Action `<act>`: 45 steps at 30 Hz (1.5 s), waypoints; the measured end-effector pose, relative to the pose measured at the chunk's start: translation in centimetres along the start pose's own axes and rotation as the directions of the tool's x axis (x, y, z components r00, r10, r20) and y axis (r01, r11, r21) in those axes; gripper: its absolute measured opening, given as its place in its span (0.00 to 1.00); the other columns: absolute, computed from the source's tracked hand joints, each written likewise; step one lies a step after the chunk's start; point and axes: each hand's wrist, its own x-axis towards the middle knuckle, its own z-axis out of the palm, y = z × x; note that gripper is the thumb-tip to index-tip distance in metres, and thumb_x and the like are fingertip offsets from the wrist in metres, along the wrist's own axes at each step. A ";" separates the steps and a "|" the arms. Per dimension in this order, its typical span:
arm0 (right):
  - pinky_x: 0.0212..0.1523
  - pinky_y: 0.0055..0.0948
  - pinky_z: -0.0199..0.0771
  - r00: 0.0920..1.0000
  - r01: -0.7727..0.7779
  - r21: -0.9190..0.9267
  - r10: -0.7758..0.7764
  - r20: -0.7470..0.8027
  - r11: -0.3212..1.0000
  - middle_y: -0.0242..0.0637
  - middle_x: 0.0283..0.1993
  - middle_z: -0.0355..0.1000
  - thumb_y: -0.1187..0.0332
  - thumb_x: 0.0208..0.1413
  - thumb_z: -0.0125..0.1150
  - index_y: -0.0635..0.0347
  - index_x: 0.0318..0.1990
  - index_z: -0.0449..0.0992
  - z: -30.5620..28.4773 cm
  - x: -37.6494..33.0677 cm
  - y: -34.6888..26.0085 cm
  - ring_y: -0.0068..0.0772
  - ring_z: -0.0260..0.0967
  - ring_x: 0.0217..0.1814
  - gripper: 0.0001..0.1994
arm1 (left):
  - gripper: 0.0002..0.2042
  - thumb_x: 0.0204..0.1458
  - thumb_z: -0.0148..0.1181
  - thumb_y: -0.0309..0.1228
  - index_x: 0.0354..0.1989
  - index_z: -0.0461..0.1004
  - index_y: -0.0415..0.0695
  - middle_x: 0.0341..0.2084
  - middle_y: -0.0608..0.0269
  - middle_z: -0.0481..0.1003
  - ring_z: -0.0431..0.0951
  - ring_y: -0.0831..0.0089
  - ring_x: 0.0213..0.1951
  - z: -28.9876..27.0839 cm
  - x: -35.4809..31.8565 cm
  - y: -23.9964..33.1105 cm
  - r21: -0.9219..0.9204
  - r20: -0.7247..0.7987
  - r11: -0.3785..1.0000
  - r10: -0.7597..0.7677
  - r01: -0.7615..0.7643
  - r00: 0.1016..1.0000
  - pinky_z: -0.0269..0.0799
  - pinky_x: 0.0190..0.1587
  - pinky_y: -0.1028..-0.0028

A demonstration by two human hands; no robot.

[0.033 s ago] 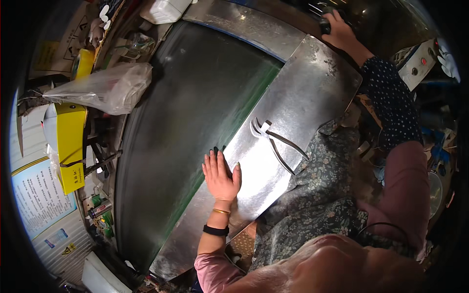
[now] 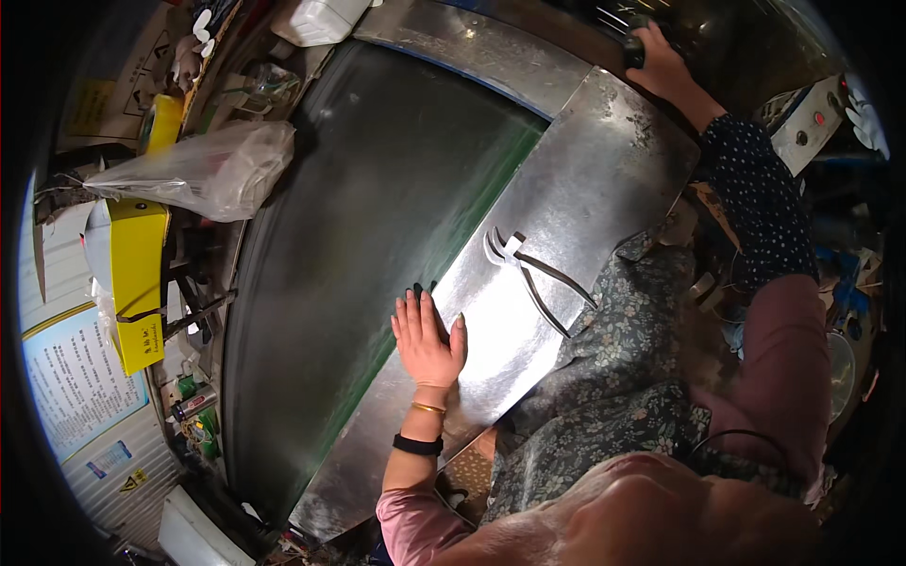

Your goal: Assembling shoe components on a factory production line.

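Observation:
My left hand (image 2: 427, 341) lies flat, fingers outstretched, at the edge of a shiny metal plate (image 2: 604, 160). Its fingertips reach over the green rim of a wide dark belt (image 2: 359, 189); small dark shapes show just past them. At the far right, my right hand (image 2: 661, 68) has its fingers curled round a black rounded knob-like thing (image 2: 635, 53), whose full shape is lost in the dark. Pincers (image 2: 545, 283) with curved jaws and two long handles rest on the plate, right of my left hand, their handle ends close to my flowered apron.
A clear plastic bag (image 2: 217, 170) and a yellow box-like holder (image 2: 139, 283) stand along the belt's left side. At the far end sits a white plastic container (image 2: 321, 19). A control box (image 2: 810, 123) with a red button is beyond my right forearm.
My right hand and the black knob-like thing have shifted slightly to the right. My left hand and the pincers stay in place.

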 end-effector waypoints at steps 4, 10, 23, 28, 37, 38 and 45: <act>0.62 0.42 0.64 0.993 0.045 0.222 -0.020 -0.115 0.974 0.57 0.70 0.50 0.65 0.39 0.72 0.54 0.55 0.61 0.6 -1.5 3.5 0.55 0.54 0.70 0.34 | 0.32 0.53 0.54 0.48 0.62 0.64 0.38 0.61 0.44 0.63 0.58 0.45 0.65 0.1 0.0 0.2 0.010 -0.007 1.000 -0.002 0.002 1.000 0.47 0.67 0.49; 0.58 0.39 0.67 0.999 -0.025 0.345 0.014 0.035 0.938 0.56 0.65 0.59 0.57 0.45 0.73 0.60 0.57 0.59 1.4 0.4 6.0 0.56 0.60 0.64 0.36 | 0.32 0.53 0.55 0.47 0.62 0.64 0.38 0.60 0.43 0.64 0.59 0.45 0.65 -0.2 -0.4 0.1 0.028 -0.017 0.999 0.021 -0.021 1.000 0.48 0.67 0.49; 0.61 0.37 0.65 0.927 -0.050 0.746 -0.248 0.283 0.664 0.47 0.56 0.71 0.70 0.56 0.59 0.66 0.51 0.74 -16.9 -25.8 -16.6 0.40 0.67 0.61 0.16 | 0.31 0.54 0.54 0.48 0.60 0.64 0.37 0.59 0.43 0.65 0.59 0.46 0.65 -0.1 -1.0 -0.1 0.013 -0.114 0.999 0.045 -0.044 0.992 0.48 0.68 0.51; 0.68 0.51 0.50 0.938 0.341 0.373 -0.337 -0.078 0.863 0.43 0.60 0.67 0.63 0.52 0.63 0.54 0.43 0.79 -18.2 -37.8 -21.8 0.48 0.58 0.67 0.12 | 0.31 0.54 0.54 0.47 0.61 0.63 0.37 0.59 0.42 0.65 0.58 0.47 0.65 0.2 -1.2 0.3 0.033 -0.147 0.996 0.089 -0.085 0.985 0.47 0.68 0.53; 0.68 0.47 0.50 0.950 0.314 0.468 -0.274 -0.153 0.826 0.37 0.60 0.68 0.62 0.53 0.62 0.53 0.42 0.80 -17.0 -38.4 -21.0 0.46 0.56 0.68 0.11 | 0.35 0.59 0.42 0.55 0.69 0.54 0.45 0.69 0.44 0.48 0.44 0.48 0.71 1.4 -2.4 1.1 0.148 -0.101 0.986 -0.061 0.076 0.993 0.36 0.71 0.53; 0.68 0.47 0.50 0.950 0.312 0.476 -0.271 -0.154 0.823 0.37 0.60 0.68 0.62 0.53 0.62 0.53 0.42 0.80 -16.8 -38.6 -21.3 0.46 0.56 0.68 0.11 | 0.35 0.59 0.41 0.56 0.69 0.54 0.46 0.69 0.44 0.48 0.44 0.47 0.71 1.8 -3.1 0.8 0.138 -0.128 0.984 -0.094 0.112 0.987 0.36 0.70 0.52; 0.68 0.47 0.50 0.940 0.339 0.466 -0.277 -0.198 0.817 0.38 0.60 0.68 0.63 0.54 0.61 0.53 0.42 0.80 -15.9 -38.9 -21.0 0.47 0.56 0.68 0.11 | 0.31 0.60 0.46 0.48 0.67 0.56 0.44 0.67 0.41 0.53 0.50 0.42 0.68 0.8 -12.0 -1.2 0.047 0.011 0.989 0.143 -0.143 0.990 0.46 0.67 0.48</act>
